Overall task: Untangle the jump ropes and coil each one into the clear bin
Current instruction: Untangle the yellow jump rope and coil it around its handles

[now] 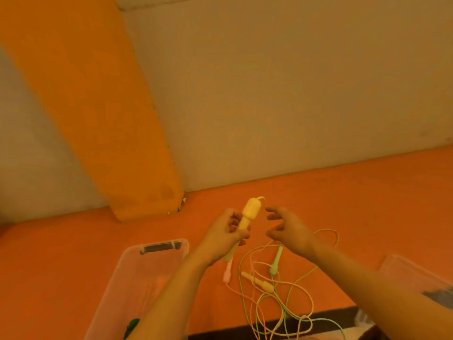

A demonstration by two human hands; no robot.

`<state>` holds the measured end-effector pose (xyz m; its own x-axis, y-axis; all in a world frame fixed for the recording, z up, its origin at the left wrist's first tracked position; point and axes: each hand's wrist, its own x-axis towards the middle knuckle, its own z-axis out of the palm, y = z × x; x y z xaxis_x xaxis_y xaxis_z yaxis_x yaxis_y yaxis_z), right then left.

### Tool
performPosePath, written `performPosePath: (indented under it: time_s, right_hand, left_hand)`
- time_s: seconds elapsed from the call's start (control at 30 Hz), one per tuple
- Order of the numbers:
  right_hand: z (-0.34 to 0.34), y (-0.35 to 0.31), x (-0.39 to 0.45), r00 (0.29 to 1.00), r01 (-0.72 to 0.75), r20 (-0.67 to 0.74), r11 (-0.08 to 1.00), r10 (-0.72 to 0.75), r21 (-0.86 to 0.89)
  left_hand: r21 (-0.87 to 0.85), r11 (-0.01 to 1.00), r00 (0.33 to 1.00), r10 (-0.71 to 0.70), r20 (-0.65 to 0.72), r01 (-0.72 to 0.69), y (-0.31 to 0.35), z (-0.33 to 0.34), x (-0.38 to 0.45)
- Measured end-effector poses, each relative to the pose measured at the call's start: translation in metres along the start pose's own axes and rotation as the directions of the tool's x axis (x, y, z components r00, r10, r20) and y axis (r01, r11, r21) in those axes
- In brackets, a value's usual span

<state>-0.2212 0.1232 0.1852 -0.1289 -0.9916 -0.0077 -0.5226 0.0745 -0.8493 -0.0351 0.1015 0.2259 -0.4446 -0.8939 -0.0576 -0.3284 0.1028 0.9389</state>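
My left hand (224, 235) grips a yellow jump-rope handle (248, 213), held upright above the orange floor. Its thin yellow cord leaves the top and drops past my right hand (286, 228), which hovers just right of the handle with fingers spread and curved, holding nothing. Below the hands a tangle of yellow, green and pink cords (282, 298) lies on the floor, with a green handle (275, 262), a second yellow handle (257, 282) and a pink handle (227, 272) in it. The clear bin (117, 283) stands at lower left, under my left forearm.
A second clear container (416, 273) sits at the right edge. The beige wall meets the orange floor behind the hands, and an orange padded block (103, 119) leans at the left. A dark strip (328, 315) runs along the bottom. Something green (131, 327) lies in the bin.
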Motion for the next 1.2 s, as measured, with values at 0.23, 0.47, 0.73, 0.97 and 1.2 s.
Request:
performPosePath:
  time_s: [0.23,0.47,0.73,0.97,1.2]
  right_hand:
    - [0.007,0.006,0.020,0.997,-0.023,-0.075,0.998,0.028,0.065]
    - [0.008,0.008,0.030,0.990,-0.052,0.132,0.999,0.053,-0.009]
    - [-0.021,0.024,0.028,0.991,-0.122,-0.068,0.984,0.114,-0.129]
    - [-0.037,-0.002,0.021,0.959,0.019,-0.283,0.990,0.020,0.138]
    - [-0.033,-0.026,0.007,0.966,0.219,-0.085,0.950,-0.243,-0.224]
  left_hand:
    - [-0.013,0.987,0.987,0.160,-0.036,-0.160,0.012,-0.009,0.012]
    - [-0.037,0.977,0.974,0.209,-0.087,-0.212,0.016,-0.017,0.012]
    - [0.096,0.992,0.977,0.102,-0.189,-0.085,0.005,-0.021,0.016]
    - [0.303,0.953,0.945,0.085,-0.315,0.015,-0.009,-0.024,0.023]
    - [0.312,0.950,0.929,0.147,-0.340,-0.036,-0.008,-0.016,0.023]
